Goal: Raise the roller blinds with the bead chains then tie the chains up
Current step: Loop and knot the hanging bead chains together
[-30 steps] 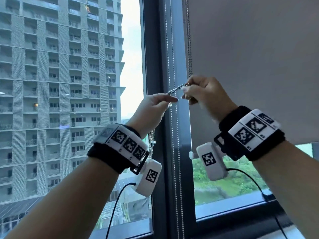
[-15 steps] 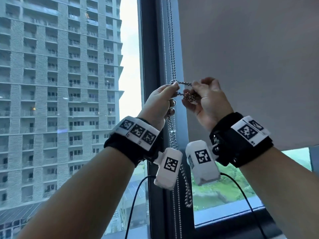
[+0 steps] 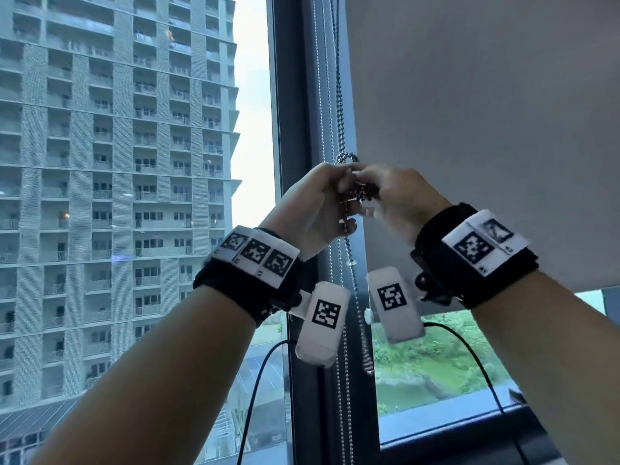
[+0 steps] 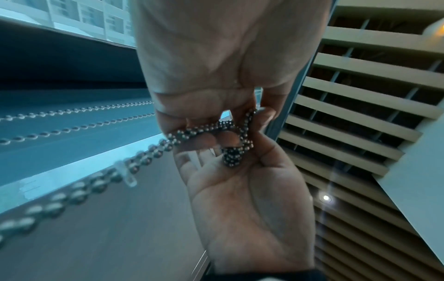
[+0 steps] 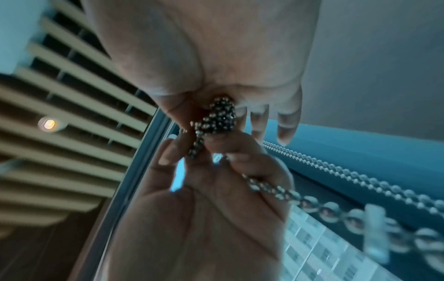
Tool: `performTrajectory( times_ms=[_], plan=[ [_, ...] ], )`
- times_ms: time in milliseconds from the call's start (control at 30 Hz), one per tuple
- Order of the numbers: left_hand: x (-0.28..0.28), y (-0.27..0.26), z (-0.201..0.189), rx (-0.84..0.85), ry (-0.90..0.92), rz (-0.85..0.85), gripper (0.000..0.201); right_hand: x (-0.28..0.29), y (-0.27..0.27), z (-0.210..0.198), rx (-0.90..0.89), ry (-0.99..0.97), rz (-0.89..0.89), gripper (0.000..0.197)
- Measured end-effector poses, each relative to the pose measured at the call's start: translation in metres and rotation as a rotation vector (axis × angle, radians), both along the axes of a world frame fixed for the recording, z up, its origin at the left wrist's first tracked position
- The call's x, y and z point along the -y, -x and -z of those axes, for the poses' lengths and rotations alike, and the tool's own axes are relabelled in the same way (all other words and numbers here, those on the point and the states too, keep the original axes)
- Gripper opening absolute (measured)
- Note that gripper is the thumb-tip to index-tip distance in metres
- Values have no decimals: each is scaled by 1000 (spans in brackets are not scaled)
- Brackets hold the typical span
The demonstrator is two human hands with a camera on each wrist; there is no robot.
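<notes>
Bead chain [image 3: 364, 193] bunched into a knot against the window frame [image 3: 302, 129], pinched by left hand [image 3: 315, 206] and right hand [image 3: 399, 199]; knot mostly hidden by fingers. Roller blind [image 3: 486, 129] right of frame, top cut off.

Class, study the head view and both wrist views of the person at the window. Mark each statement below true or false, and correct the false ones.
1. Both hands hold the same bead chain. True: the left hand and right hand meet at a bunched clump of beads.
2. The roller blind covers the whole pane down to the sill. False: greenery shows beneath its lower edge.
3. A clear plastic connector sits on the chain below the hands. True.
4. The left hand hangs idle at the person's side. False: it pinches the chain.
5. A tall apartment building stands outside. True.
</notes>
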State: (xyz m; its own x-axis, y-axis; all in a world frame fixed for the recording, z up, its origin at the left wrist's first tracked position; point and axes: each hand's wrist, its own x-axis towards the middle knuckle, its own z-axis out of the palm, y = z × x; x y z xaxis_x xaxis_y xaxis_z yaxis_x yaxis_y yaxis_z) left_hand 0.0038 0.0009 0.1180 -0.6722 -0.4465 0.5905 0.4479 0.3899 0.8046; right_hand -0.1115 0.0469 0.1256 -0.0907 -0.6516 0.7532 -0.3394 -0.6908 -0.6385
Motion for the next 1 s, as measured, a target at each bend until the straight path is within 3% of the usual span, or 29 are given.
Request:
performTrajectory(
  times_ms=[67,133,267,367,433,500,667,800,933,1000],
  plan=[
    [0,-3,-1,43,14,16,42,-1,4,0,60,-59,-189,31],
    [1,-4,0,77,34,6,33,-4,5,-1,75,-94,-232,26],
    [2,-4,7,90,25,-6,23,-2,7,-8,58,-39,-44,16],
    [8,-4,11,56,38,-79,17,-2,6,-5,-40,58,183,22],
    [11,-7,12,17,33,-143,20,-4,6,-2,-28,86,210,26],
    [11,-9,12,-4,25,-169,22,-7,4,1,-3,92,176,25],
    [4,-7,6,-11,96,-185,26,-10,4,3,252,151,30,16],
    [12,-11,6,-48,108,-264,23,-12,15,3,436,100,-197,15],
    [12,-9,8,-76,139,-309,19,-12,18,4,456,77,-391,28],
    [12,-9,8,-80,159,-322,19,-11,17,8,436,97,-393,30]
  ],
)
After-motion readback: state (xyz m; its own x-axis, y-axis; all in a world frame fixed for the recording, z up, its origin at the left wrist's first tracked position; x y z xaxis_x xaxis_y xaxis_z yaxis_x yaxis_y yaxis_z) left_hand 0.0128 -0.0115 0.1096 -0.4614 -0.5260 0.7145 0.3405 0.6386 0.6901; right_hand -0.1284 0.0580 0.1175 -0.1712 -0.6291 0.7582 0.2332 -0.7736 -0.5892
